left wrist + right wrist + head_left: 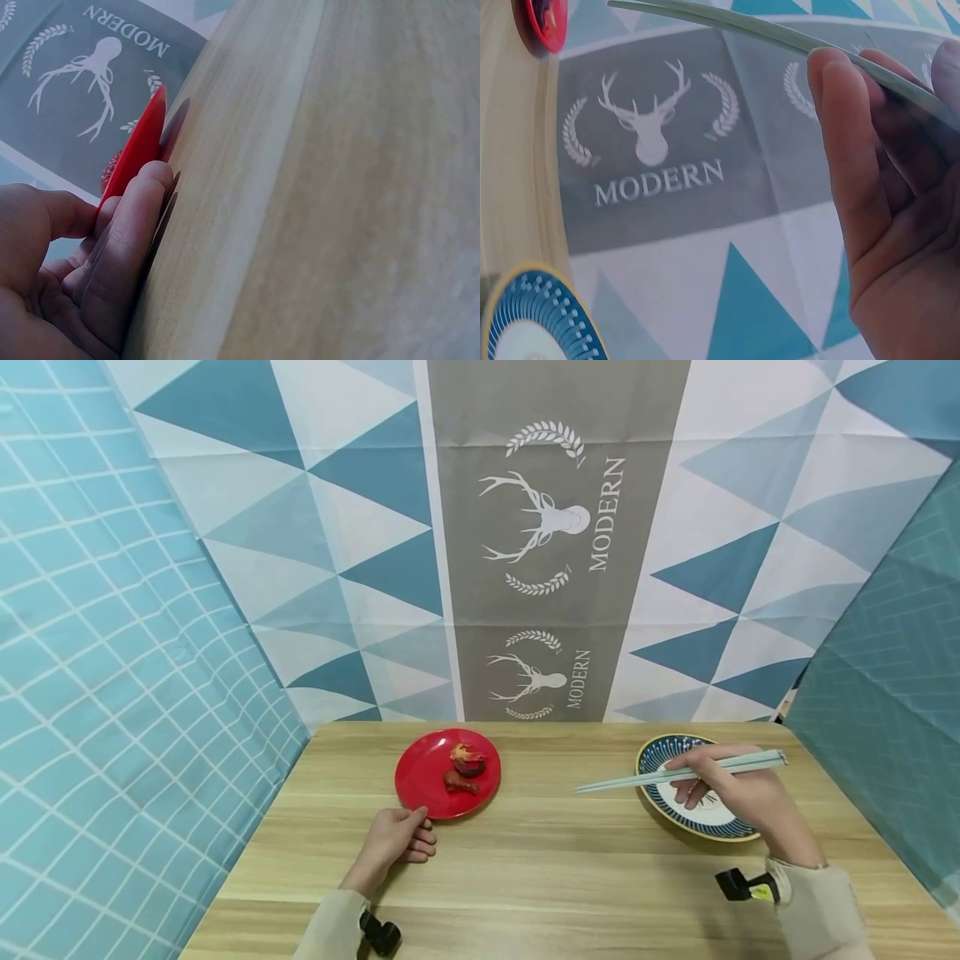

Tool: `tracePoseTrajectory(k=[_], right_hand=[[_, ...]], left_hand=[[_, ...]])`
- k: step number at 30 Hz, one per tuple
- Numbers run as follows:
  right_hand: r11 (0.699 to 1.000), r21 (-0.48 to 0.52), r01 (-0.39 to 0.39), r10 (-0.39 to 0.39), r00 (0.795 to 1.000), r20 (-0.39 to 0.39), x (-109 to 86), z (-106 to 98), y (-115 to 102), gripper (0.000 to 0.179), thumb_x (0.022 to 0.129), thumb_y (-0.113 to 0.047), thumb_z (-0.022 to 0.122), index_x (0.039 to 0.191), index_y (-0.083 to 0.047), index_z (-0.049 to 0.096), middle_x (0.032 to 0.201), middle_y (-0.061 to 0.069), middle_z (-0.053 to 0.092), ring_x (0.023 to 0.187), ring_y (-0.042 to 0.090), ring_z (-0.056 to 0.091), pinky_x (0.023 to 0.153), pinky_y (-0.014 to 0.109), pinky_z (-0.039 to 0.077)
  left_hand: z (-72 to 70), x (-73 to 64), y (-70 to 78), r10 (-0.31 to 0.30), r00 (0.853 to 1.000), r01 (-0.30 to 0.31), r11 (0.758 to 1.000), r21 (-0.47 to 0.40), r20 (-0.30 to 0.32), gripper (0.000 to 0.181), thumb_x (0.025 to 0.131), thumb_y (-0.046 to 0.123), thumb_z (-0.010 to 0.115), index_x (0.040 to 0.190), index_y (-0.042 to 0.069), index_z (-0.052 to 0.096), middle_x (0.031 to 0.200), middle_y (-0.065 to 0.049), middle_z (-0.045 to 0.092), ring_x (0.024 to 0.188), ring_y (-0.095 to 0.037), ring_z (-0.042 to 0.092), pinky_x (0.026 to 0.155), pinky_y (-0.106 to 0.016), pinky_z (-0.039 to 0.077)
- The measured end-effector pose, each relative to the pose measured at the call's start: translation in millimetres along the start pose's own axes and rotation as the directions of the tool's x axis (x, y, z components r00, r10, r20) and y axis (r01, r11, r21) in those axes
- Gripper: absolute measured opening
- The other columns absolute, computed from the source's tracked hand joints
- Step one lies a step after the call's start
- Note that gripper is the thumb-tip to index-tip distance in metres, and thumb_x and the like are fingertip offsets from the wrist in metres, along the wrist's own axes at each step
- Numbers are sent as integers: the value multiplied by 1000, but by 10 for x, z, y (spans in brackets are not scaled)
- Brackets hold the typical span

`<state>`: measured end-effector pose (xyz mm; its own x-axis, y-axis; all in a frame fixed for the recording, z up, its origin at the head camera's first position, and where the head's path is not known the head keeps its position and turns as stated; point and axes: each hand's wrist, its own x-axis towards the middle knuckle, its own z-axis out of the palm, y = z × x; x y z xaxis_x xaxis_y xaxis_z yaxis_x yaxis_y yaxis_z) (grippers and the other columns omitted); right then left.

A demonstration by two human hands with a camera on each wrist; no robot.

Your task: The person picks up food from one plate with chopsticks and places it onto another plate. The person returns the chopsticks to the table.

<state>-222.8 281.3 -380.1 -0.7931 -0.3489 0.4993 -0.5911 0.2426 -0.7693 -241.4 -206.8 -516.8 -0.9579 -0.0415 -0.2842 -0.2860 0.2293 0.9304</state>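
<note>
My left hand [399, 839] pinches the near-left rim of a red plate [422, 774] between thumb and fingers; the left wrist view shows the plate [142, 146] edge-on, tilted, with fingers under it. On its right side lie a small brown drumstick [459, 783], a dark curved piece [471, 768] and a yellow-orange piece [463, 752], whose kinds I cannot tell. My right hand [738, 793] holds a pair of pale green chopsticks [630, 782], tips pointing left toward the red plate with nothing between them. Beneath that hand is a blue-and-white patterned dish [708, 816], partly hidden by it.
Both dishes are on a light wooden table [555, 877]. A patterned cloth with deer heads [555, 518] hangs behind the table. Blue checked cloth [112, 635] borders the left side, and a teal cloth [892, 635] the right.
</note>
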Motion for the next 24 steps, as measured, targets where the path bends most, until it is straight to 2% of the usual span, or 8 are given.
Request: tracePoseTrajectory(k=[4, 7, 9, 12, 16, 19, 22, 24], right_hand=[[1000, 1, -19, 19, 999, -51, -93, -119, -6, 34, 105, 9, 44, 99, 4, 77, 71, -1, 75, 56, 13, 69, 39, 28, 51], [999, -38, -32, 29, 996, -81, -159, -198, -6, 36, 106, 7, 43, 99, 2, 78, 68, -2, 74, 54, 10, 68, 35, 27, 43], [1000, -24, -15, 13, 997, -76, -191, -247, 8, 37, 106, 8, 42, 102, 2, 78, 70, -1, 75, 55, 10, 68, 37, 26, 46], [996, -83, -16, 10, 997, -73, -242, -309, 15, 42, 107, 5, 43, 106, -13, 80, 73, -3, 76, 58, 8, 69, 44, 24, 52], [978, -196, -70, 54, 995, -85, -310, -385, 4, 45, 108, 0, 45, 108, -31, 77, 77, -8, 77, 61, 8, 70, 54, 22, 58], [974, -213, -75, 59, 995, -79, -356, -442, 1, 42, 108, 2, 44, 108, -22, 79, 80, -8, 77, 63, 10, 71, 58, 21, 60], [982, -182, -55, 46, 998, -51, -398, -489, 3, 39, 107, 6, 41, 107, -7, 78, 82, -5, 78, 65, 10, 71, 58, 23, 60], [985, -167, -48, 42, 998, -36, -424, -517, 10, 39, 108, 6, 39, 107, -5, 77, 84, -6, 78, 66, 10, 71, 58, 24, 60]], left_hand=[[-2, 4, -2, 5, 1000, -5, 1000, 7, 2, 38, 108, 29, 55, 97, -5, 67, 77, -9, 73, 64, -17, 73, 61, -32, 65], [-3, 1, -2, 4, 1000, -4, 1000, 8, 0, 38, 108, 30, 55, 98, -5, 67, 77, -9, 73, 64, -17, 74, 61, -32, 65], [-4, 0, -3, 3, 1000, -3, 1000, 8, -1, 38, 108, 30, 55, 98, -5, 67, 77, -9, 73, 64, -17, 74, 61, -32, 65], [-3, -1, -1, 3, 1000, -3, 1000, 5, 0, 38, 108, 29, 54, 98, -5, 67, 77, -9, 73, 64, -17, 73, 61, -32, 65], [-1, 0, 0, 7, 1000, -7, 1000, 2, 2, 37, 108, 28, 54, 98, -5, 66, 77, -9, 73, 64, -16, 73, 62, -32, 65], [-2, 1, -1, 8, 1000, -8, 1000, -2, 4, 37, 108, 28, 54, 97, -5, 66, 77, -9, 73, 64, -16, 73, 62, -32, 65], [-2, 3, -3, 6, 1000, -6, 1000, -7, 7, 36, 108, 27, 54, 97, -5, 66, 76, -9, 72, 64, -15, 73, 62, -31, 65], [-2, 5, -3, 5, 1000, -5, 1000, -8, 8, 36, 108, 28, 54, 97, -5, 66, 76, -9, 72, 63, -15, 73, 62, -31, 65]])
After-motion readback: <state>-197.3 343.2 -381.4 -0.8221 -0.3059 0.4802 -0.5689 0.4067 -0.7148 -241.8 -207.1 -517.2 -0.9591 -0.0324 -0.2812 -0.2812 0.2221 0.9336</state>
